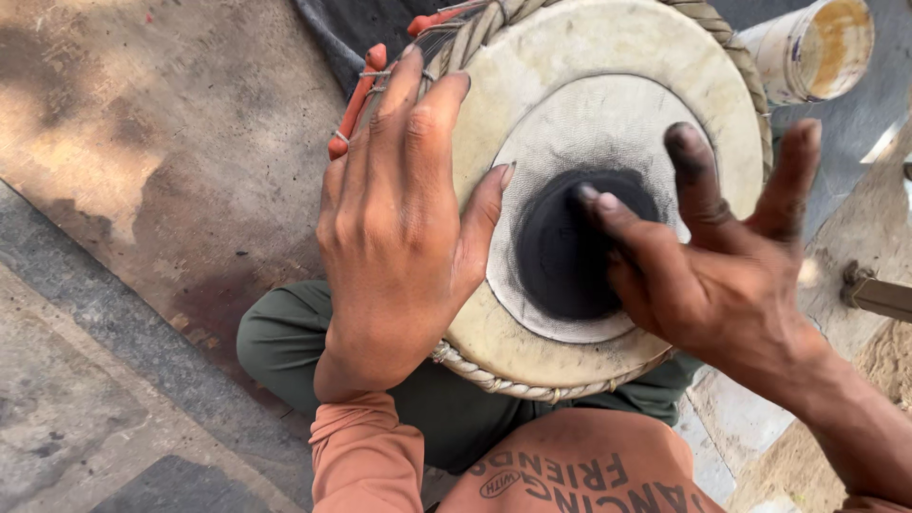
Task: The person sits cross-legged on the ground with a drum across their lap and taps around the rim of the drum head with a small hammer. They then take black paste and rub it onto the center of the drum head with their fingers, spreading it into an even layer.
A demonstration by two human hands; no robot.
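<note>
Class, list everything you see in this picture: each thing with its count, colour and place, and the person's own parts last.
drum: one, cream skin, centre, on the lap
black patch: one, middle of the drum skin
rope rim: one, pale, around the drum's edge
straps: several, red-orange, drum's left side
container: one, white, stained, top right
ground: brown and grey slabs, left
left hand: flat on the drum's left edge
right hand: blackened fingers pressing the patch

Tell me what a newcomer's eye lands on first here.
The pale drumhead fills the middle, with a black patch at its centre. The right hand, its fingertips smeared black, presses on that patch, while the left hand lies flat on the drum's left rim. A stained can stands at the top right.
</note>
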